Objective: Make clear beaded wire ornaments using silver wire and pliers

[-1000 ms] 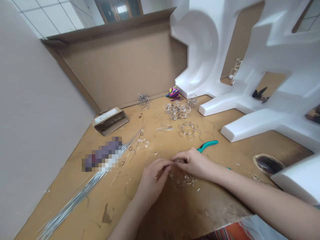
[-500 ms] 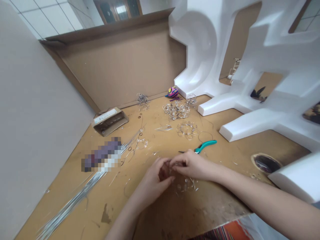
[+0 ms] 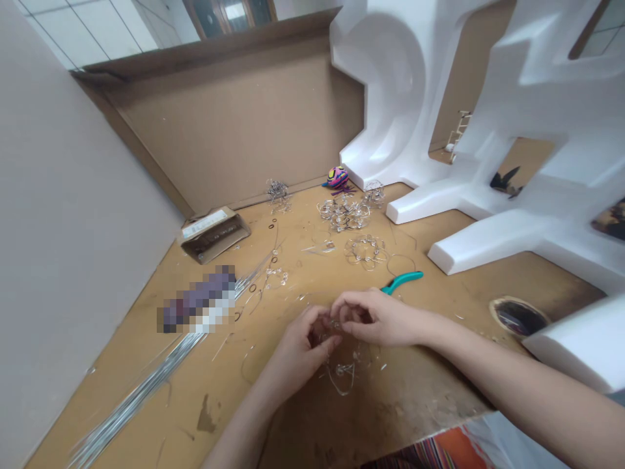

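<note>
At the far left stood a tall grey partition [image 3: 73, 228], and beside it a long bundle of straight silver wires [image 3: 146, 384] lay diagonally on the tan wooden workbench [image 3: 420, 391]. A pixelated patch [image 3: 198, 299] hid whatever lay across that bundle, and a small open cardboard box [image 3: 213, 236] sat further back. The person's left hand [image 3: 300, 345] was half closed, its fingers curled inward, and the right hand [image 3: 375, 319] reached across from the other side, fingers bent and nearly meeting the left's. Between their fingertips they grasped the top of a tangled wire piece strung with clear beads [image 3: 342, 355], which sat at the bench's near edge. Compared with the earlier frame, the hands had drawn slightly apart, and a thin loop of the wire now hung lower beneath them. Just beyond the right hand lay teal-handled pliers [image 3: 403, 281], their jaws now hidden behind that hand. Further back were looser wire-and-bead clusters [image 3: 344, 213] and a bright patterned ball [image 3: 338, 177]. At the right rose large white foam shapes [image 3: 390, 85], with a dark, round scorched hole [image 3: 517, 317] in the bench before them.
</note>
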{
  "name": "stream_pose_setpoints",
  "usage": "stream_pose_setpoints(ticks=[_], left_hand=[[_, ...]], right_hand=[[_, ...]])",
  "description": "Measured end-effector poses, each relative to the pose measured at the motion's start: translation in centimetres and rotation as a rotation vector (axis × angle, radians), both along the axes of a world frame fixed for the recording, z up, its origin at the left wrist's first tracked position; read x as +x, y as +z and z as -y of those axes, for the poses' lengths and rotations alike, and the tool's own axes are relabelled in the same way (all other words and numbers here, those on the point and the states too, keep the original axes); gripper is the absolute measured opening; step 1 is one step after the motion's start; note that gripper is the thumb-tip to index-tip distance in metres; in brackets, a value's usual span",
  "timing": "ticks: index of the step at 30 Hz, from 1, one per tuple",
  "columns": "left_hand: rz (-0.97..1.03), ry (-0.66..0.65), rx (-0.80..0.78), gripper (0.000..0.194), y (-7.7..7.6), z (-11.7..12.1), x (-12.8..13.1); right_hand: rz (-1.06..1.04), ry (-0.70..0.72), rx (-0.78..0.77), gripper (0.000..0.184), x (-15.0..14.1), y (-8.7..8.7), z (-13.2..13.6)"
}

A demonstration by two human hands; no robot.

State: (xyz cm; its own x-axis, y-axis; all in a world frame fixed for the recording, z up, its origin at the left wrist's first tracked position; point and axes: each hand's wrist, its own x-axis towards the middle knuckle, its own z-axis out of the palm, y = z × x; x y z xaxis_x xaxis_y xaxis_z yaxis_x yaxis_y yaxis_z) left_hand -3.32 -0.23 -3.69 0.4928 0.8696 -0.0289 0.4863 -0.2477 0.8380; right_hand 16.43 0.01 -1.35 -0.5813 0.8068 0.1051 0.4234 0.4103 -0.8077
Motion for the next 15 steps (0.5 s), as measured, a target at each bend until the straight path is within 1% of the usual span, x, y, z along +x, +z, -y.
stream_pose_setpoints(ticks=[1,4,5,6,8,11,13,15], left_hand=[[0.005,0.007,0.002,0.023,0.0,0.0,0.0],[0.005,0.022,0.039,0.023,0.0,0.1,0.2],[0.004,0.024,0.050,0.023,0.0,0.1,0.3],[0.004,0.026,0.055,0.022,0.0,0.2,0.3],[0.014,0.018,0.049,0.023,0.0,0.2,0.4],[0.048,-0.037,-0.009,0.032,0.1,0.3,0.2],[0.072,-0.095,-0.081,0.041,0.1,0.3,0.0],[0.089,-0.131,-0.150,0.046,0.1,0.3,-0.2]], right_hand=[[0.019,0.023,-0.018,0.028,0.2,0.3,0.1],[0.078,0.106,0.010,0.068,0.3,1.3,0.6],[0.089,0.117,0.038,0.076,0.3,1.6,0.8],[0.092,0.122,0.064,0.078,0.2,1.8,1.0],[0.078,0.132,0.093,0.072,-0.1,1.9,1.3],[0.046,0.139,0.085,0.052,-0.2,1.5,1.2],[0.058,0.099,0.060,0.042,-0.2,1.1,1.0],[0.088,0.056,0.036,0.038,-0.1,0.8,0.9]])
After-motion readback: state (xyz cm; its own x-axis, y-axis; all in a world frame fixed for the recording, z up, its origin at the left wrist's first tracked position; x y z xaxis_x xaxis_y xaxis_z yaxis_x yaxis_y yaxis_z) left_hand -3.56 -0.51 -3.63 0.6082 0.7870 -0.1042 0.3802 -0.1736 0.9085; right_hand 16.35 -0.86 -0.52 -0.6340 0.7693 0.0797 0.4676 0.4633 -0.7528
